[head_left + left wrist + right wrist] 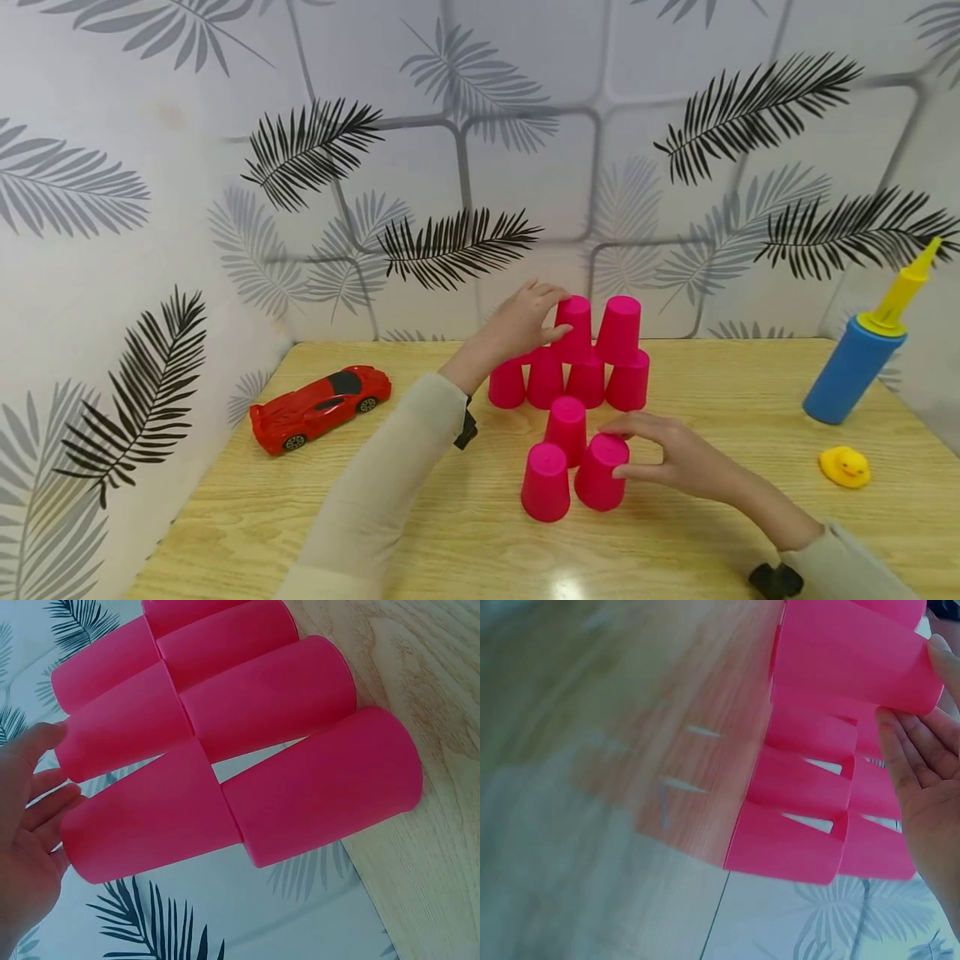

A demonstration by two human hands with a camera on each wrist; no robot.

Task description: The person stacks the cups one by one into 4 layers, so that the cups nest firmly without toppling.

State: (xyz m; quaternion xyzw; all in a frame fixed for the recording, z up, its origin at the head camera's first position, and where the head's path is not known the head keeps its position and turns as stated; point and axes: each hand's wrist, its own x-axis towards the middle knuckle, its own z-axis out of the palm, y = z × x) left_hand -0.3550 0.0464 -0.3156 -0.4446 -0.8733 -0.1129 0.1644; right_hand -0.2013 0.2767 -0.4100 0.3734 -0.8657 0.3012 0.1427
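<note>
Here, at the left of the head view, a glossy red toy sports car (318, 407) sits on the pale wood-grain worktop (225, 517), well apart from everything else. Toward the middle, the left hand (522, 321) reaches to the back stack of inverted bright pink plastic cups (581, 354): four cups stand in a row on the worktop and two more sit on top of them. Its fingers curl against the side of the upper left pink cup (573, 327), thumb below, so it lightly grips that cup; the left wrist view shows the fingers (45, 802) spread beside the cup bases. Just in front, lower in the frame, three more pink cups stand upside down close together: one behind (566, 427), one at the front left (546, 482), and the front right pink cup (600, 472). The right hand (678, 457) holds this last cup, fingers over its top and thumb at its side. At the far right, a blue balloon pump with a yellow nozzle (862, 358) stands upright, and a small yellow rubber duck (845, 466) lies near it on the worktop.
</note>
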